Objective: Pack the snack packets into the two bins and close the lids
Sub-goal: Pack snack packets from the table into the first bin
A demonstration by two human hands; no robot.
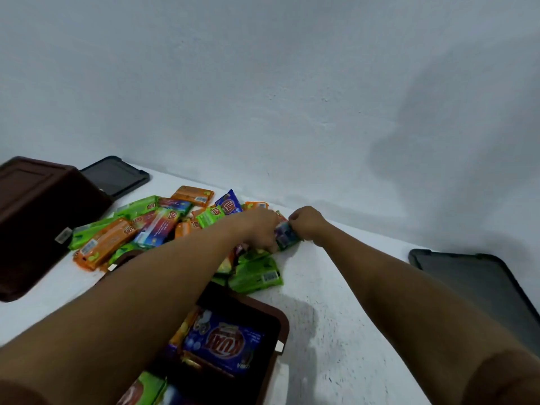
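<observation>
Lying at the pile's [163, 223] far right edge on the counter [336, 287], a bluish packet [287, 236] is gripped by the left hand [260, 229] and right hand [308, 223], one curled on either side. The open bin [282, 323] sits much nearer the body, under the left forearm, so the carry likely comes straight back.

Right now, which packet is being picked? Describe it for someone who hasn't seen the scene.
On the white table, find the heap of snack packets and go to its right end. There the left hand and the right hand grip one bluish-purple packet between them. The green packets nearest it lie loose on the table, held by neither hand.
</observation>
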